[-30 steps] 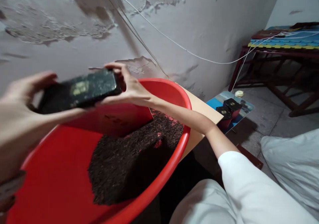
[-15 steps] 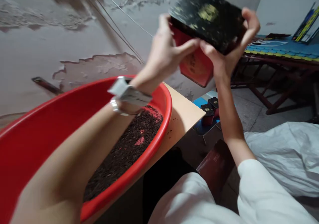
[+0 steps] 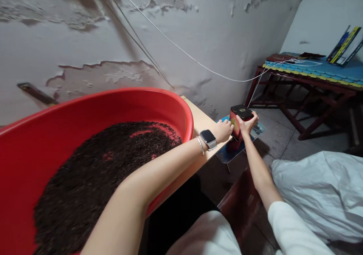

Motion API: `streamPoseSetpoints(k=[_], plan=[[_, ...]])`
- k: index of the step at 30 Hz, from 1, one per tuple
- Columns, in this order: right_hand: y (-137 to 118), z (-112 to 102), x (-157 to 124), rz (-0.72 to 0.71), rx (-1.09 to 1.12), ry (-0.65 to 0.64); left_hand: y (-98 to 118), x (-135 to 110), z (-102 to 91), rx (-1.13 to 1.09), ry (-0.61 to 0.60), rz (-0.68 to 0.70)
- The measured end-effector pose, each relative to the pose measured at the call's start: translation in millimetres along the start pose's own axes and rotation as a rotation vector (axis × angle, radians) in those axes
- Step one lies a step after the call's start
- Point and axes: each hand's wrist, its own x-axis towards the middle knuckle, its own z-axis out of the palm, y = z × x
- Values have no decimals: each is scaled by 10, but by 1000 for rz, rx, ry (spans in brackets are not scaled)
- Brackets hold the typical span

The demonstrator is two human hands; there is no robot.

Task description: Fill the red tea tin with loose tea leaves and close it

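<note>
A red tin with a black lid [image 3: 241,111] is at the low blue-topped table [image 3: 227,156], past the end of the board. My right hand [image 3: 247,125] grips it, thumb on the near side and fingers round the far right edge. My left hand [image 3: 224,131], with a watch on the wrist, has its curled fingers against the tin's left side. More red surface shows below the tin, partly hidden by my hands. To the left, a large red tub [image 3: 188,124] holds dark, loose dried leaves [image 3: 93,175].
The tub stands on a pale wooden board [image 3: 198,113] along a peeling wall. A white cable [image 3: 181,50] hangs across the wall to a blue-matted table [image 3: 337,69] with upright books [image 3: 346,45]. White cloth [image 3: 317,194] lies at right, near a dark red bench [image 3: 241,202].
Both hands have brought the tin down and away, from raised above the board's end to the low table. The dried leaves in the tub are now more exposed to view.
</note>
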Motion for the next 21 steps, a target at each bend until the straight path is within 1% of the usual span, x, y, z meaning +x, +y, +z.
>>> streamPoseSetpoints(k=[3,6,9,12,14,17,21], plan=[[146,104,-177,-9,-85,-41,-67,18,169,25,-23,33],[223,168,-247,-45,-132,-40,-98,70,283,20,-15,32],[222,228,-272,-59,-166,-30,-77,90,380,25,-26,65],[148,281,-294,-29,-197,-30,-12,82,454,52,-52,107],[92,299,-301,17,-205,-33,46,64,468,76,-55,124],[67,293,-287,48,-171,-44,134,18,416,100,-43,131],[173,279,-237,-10,-111,-64,237,-47,257,104,-26,128]])
